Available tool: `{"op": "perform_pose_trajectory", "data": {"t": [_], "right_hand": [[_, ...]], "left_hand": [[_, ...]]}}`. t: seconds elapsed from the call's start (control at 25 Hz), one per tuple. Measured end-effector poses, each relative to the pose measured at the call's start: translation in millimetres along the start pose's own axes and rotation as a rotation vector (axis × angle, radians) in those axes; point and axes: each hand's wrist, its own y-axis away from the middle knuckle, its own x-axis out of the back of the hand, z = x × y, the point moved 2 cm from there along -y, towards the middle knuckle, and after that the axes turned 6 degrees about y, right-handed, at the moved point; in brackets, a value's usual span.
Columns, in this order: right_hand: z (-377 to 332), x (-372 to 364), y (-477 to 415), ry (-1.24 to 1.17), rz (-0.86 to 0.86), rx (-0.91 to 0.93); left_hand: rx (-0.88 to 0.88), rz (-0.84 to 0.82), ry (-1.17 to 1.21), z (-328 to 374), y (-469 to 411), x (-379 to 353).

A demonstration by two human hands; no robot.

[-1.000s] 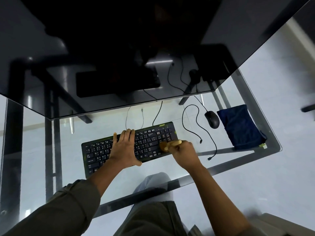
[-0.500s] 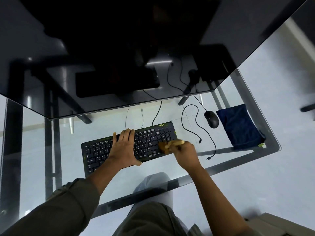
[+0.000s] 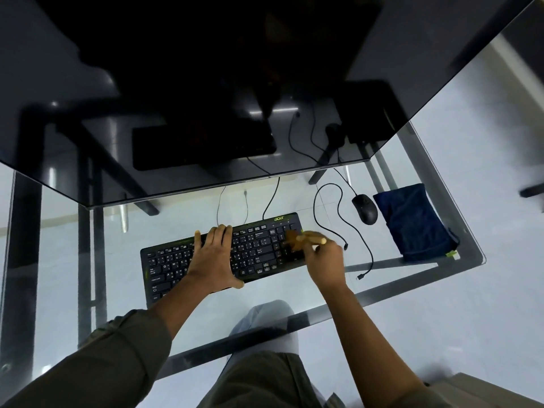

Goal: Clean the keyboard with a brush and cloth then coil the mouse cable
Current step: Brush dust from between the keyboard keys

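- The black keyboard (image 3: 235,254) lies on the glass desk (image 3: 368,293) in front of the person, its long axis running from lower left to upper right, so the right end sits farther from the body than the left.
- Green "acer" lettering shows at its far right corner; the key legends are too small to read.
- The brush (image 3: 297,240) is over the keyboard's right end, its brown bristles down on the number-pad keys and its pale wooden handle pointing right, toward the mouse side.
- The right hand (image 3: 325,259) is closed around the brush handle, fingers curled over it.
- The left hand (image 3: 213,257) lies flat and spread across the middle keys, palm down, thumb off the near edge, gripping nothing.
- Compared with half a second ago, the brush head sits a little farther up the number pad, nearer the keyboard's far edge, and it looks motion-blurred; the left hand has not shifted.
- The keyboard's cord leaves the far edge and runs under the dark monitor (image 3: 206,83).
- The black mouse (image 3: 364,209) rests to the right of the keyboard, well apart from it, nose pointing away from the person.
- The mouse cable (image 3: 338,210) lies uncoiled in loose curves between keyboard and mouse, and its plug end lies loose on the glass near the right hand.
- A folded dark blue cloth (image 3: 412,223) lies just right of the mouse, near the desk's right edge.
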Motion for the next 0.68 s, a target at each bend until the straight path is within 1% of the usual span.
{"op": "perform_pose_trajectory", "data": {"t": [0.04,0.08,0.12,0.16,0.2,0.28,0.32,0.4,0.44,0.52,0.56,0.64,0.68], "right_hand": [[0.5,1.6,-4.4,-0.013,0.008,0.004],[-0.7,-0.4,-7.8,-0.009,-0.078,0.037],[-2.4,-4.5,-8.5,-0.008,-0.199,0.063],[-4.1,-7.1,-8.2,0.0,-0.255,0.069],[-7.1,-7.6,-8.0,-0.013,-0.216,0.065],[-10.4,-2.6,-10.1,-0.016,-0.013,0.066],[-9.4,-3.8,-11.9,-0.013,-0.025,0.08],[-10.8,-13.8,-9.1,-0.035,-0.237,0.133],[-10.6,-18.2,-7.3,-0.045,-0.277,0.14],[-12.6,-21.7,-8.8,-0.073,-0.182,0.117],[-16.5,-23.5,-9.9,-0.069,-0.191,0.135],[-21.2,-31.0,-11.3,-0.029,-0.356,0.196],[-21.7,-31.8,-12.2,-0.021,-0.381,0.199]], "left_hand": [[-0.004,0.004,0.001,0.0,0.6,0.4],[-0.008,0.007,0.001,-0.3,1.3,1.3],[-0.01,0.008,0.001,-0.7,1.3,1.3],[-0.01,0.009,-0.002,-0.9,0.9,1.4],[-0.01,0.007,-0.003,-1.2,1.2,1.4],[-0.012,0.008,0.0,0.3,1.5,1.6],[-0.011,0.01,0.004,0.3,1.5,1.6],[-0.008,0.004,0.009,0.3,1.8,2.8],[-0.009,0.002,0.008,0.5,1.6,3.0],[-0.009,0.004,0.018,0.7,1.9,3.1],[-0.01,0.009,0.024,0.5,2.3,3.2],[-0.01,0.002,0.015,0.8,2.1,3.1],[-0.006,-0.011,0.007,0.7,2.2,3.2]]}}
